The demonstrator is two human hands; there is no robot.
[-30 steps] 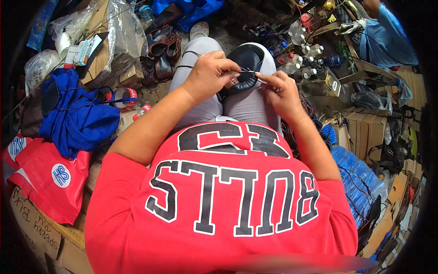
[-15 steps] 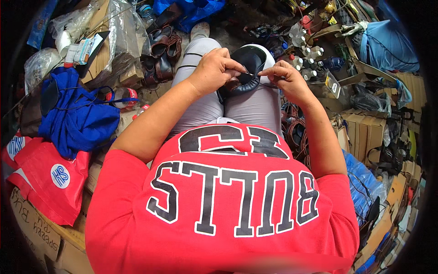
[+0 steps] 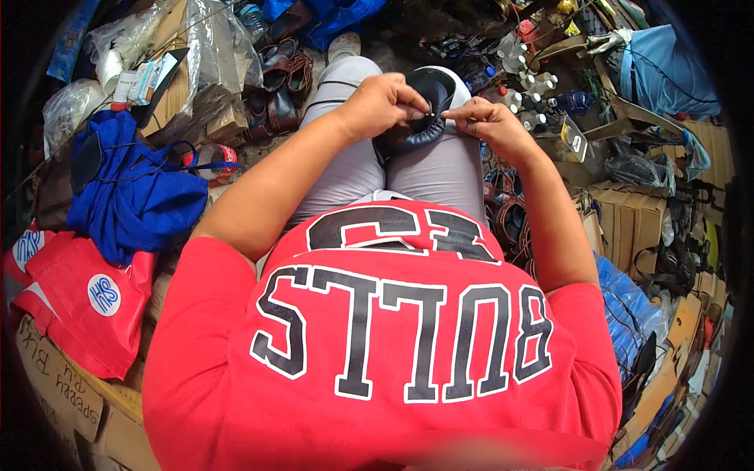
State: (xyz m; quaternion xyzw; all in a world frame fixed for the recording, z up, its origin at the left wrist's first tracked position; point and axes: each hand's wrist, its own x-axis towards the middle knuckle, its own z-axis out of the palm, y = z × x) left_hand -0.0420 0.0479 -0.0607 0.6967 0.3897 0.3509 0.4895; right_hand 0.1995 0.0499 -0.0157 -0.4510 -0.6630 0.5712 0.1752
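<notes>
A black shoe (image 3: 428, 88) with a puckered, gathered edge rests on my lap between the thighs. Over its left side my left hand (image 3: 381, 108) is closed in a pinch, thumb and forefinger together. A tiny pale tip shows at those fingertips, too small to name. On the shoe's right side my right hand (image 3: 488, 125) also pinches, its fingertips a short gap from the left ones. Whatever lies between the right fingers is too fine to make out. The shoe's lower left part is hidden behind my left hand.
Brown leather shoes (image 3: 281, 110) lie left of my legs, near a blue cloth (image 3: 133, 188) and a red bag (image 3: 86, 306). Several plastic bottles (image 3: 542, 82) stand at the right, with cardboard boxes (image 3: 628, 224) and a blue plastic sheet (image 3: 624, 302) nearer.
The left hand has shifted slightly up and to the right over the shoe. My right hand has stayed nearly in place, and both remain pinched.
</notes>
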